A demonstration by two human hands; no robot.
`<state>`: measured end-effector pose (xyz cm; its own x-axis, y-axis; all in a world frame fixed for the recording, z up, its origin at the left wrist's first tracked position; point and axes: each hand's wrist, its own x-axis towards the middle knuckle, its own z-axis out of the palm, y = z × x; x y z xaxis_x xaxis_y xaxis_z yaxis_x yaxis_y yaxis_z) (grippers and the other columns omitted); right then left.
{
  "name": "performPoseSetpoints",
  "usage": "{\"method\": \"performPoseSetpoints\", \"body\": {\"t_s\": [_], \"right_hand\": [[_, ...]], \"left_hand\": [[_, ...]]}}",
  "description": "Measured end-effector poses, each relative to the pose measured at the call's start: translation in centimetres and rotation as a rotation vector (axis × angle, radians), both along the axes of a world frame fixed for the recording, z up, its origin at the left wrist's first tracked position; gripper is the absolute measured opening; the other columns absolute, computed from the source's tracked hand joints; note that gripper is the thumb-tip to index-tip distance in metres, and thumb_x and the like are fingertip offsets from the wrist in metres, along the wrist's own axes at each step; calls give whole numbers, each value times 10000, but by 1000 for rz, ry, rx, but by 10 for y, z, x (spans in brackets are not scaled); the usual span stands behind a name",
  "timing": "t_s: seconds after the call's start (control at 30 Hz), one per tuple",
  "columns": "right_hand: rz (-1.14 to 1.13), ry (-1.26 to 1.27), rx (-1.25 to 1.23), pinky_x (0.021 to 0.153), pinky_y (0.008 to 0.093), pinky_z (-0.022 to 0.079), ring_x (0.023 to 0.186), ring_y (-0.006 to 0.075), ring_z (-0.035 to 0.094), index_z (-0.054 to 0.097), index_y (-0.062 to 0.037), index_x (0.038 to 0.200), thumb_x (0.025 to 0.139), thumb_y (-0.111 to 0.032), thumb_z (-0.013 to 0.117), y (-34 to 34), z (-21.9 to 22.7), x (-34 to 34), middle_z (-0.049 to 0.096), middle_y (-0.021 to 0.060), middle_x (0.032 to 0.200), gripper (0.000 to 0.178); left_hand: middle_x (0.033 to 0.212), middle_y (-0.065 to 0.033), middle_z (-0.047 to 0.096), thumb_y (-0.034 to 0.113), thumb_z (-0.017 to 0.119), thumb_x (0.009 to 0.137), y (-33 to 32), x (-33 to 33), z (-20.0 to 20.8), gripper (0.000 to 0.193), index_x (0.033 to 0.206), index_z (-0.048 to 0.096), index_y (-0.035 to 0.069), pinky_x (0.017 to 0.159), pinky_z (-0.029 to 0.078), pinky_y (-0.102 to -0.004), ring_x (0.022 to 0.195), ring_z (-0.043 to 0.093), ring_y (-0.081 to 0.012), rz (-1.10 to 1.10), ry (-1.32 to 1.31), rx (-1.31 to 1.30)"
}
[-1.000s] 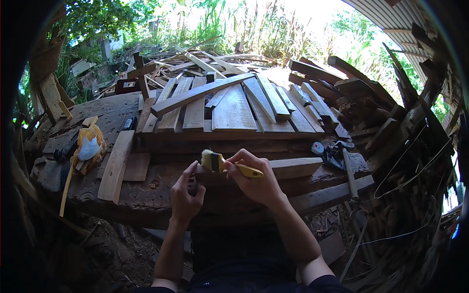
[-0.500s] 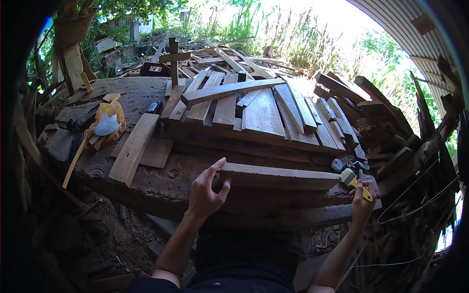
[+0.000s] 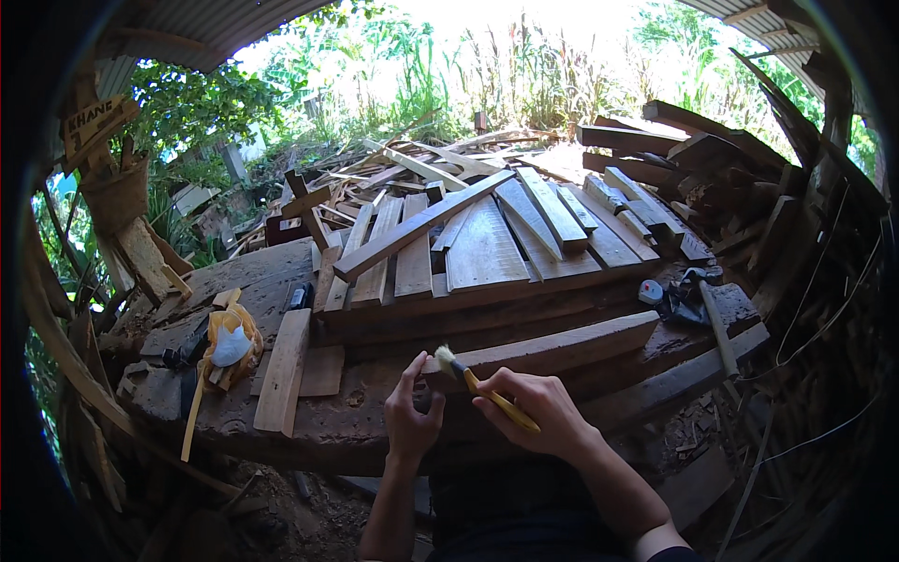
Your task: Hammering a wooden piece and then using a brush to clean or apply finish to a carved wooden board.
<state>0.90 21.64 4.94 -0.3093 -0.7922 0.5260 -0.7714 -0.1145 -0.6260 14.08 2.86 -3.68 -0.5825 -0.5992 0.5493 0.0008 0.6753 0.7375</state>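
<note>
A long squared wooden plank (image 3: 562, 344) lies across the near part of a rough timber bench (image 3: 239, 427). My left hand (image 3: 412, 421) grips its left end, thumb and fingers on either side. My right hand (image 3: 543, 412) is closed round the yellow handle of a paintbrush (image 3: 471, 378). The brush's pale bristles are at the plank's left end, close to my left fingertips; whether they touch the wood I cannot tell.
Several boards (image 3: 485, 253) lie side by side at the back. On the left are a yellow bag with white material (image 3: 232, 345) and a short board (image 3: 283, 373). A round white-and-red item (image 3: 651, 291) and black plastic (image 3: 688, 298) sit at right, by stacked timber (image 3: 707, 159).
My right hand has carried the paintbrush from the plank's right end leftward to its left end. My left hand stays at the left end. The whole view has shifted.
</note>
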Motion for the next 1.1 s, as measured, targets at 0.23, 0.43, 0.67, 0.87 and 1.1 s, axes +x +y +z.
{"method": "performPoseSetpoints", "body": {"t_s": [0.23, 0.43, 0.67, 0.87, 1.1], "right_hand": [[-313, -109, -268, 557, 264, 511, 611, 75, 666, 651, -32, 1130, 1045, -56, 710, 23, -29, -29, 739, 51, 790, 106], [-75, -358, -162, 678, 261, 568, 754, 106, 723, 617, -18, 1120, 1079, -83, 672, 17, -32, -20, 763, 104, 832, 95], [85, 33, -144, 585, 327, 554, 719, 215, 766, 695, -38, 1092, 966, -4, 767, -2, -35, -15, 749, 121, 827, 149], [158, 284, -28, 601, 384, 586, 736, 281, 753, 712, -60, 1042, 937, -57, 804, -9, -36, -4, 769, 104, 883, 139], [174, 299, -28, 582, 386, 577, 713, 258, 738, 697, -66, 1079, 926, -36, 816, -17, -49, -3, 750, 95, 870, 196]], "left_hand": [[1363, -236, 720, 162, 710, 908, -7, 1, -1, 606, 1499, 604, 79, 1083, 560, -480, 1262, 700, -421, 20, 22, -5], [1350, -248, 720, 183, 714, 938, -6, 6, -3, 591, 1507, 596, 78, 1072, 563, -483, 1247, 700, -429, 11, 31, 13], [1341, -267, 722, 121, 585, 1064, -9, 2, -7, 437, 1493, 577, 37, 1063, 561, -473, 1262, 697, -437, -32, 109, 58], [1257, -253, 764, 94, 549, 1104, -11, 3, -6, 362, 1458, 607, 38, 1007, 585, -428, 1197, 750, -386, 27, 102, 132], [1176, -237, 784, 121, 565, 1122, -15, -5, -5, 298, 1393, 660, 42, 954, 592, -426, 1135, 774, -365, 21, 114, 134]]}}
